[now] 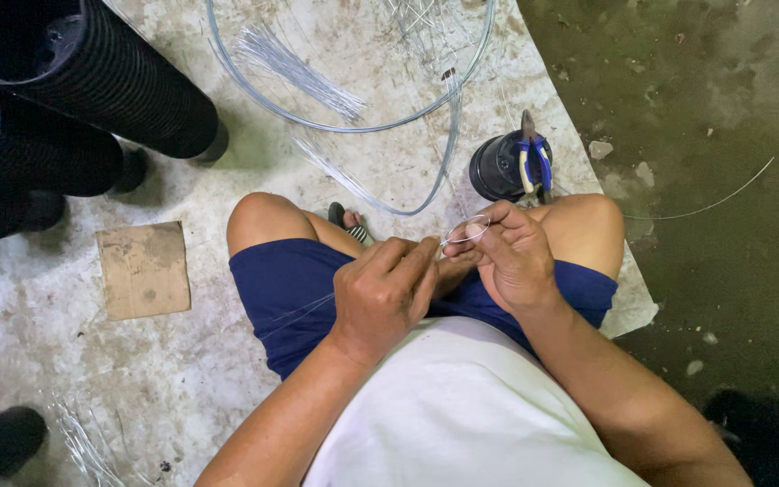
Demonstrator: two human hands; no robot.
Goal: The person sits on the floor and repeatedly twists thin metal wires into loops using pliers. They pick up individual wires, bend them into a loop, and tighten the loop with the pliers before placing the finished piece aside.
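Observation:
I sit on the floor in blue shorts, both hands in front of my lap. My left hand (385,289) pinches one end of a thin silver wire (463,231), fingers closed on it. My right hand (511,257) grips the same wire, which curls into a small loop between the two hands. A strand of the wire trails left across my thigh, and another strand runs off to the right over the dark floor.
Blue-handled pliers (534,162) rest on a black round container (500,168) beyond my right knee. A large wire hoop (353,126) and a bundle of straight wires (295,68) lie ahead. Black ribbed tubes (92,81) stand at upper left, a cardboard piece (143,269) lies at left.

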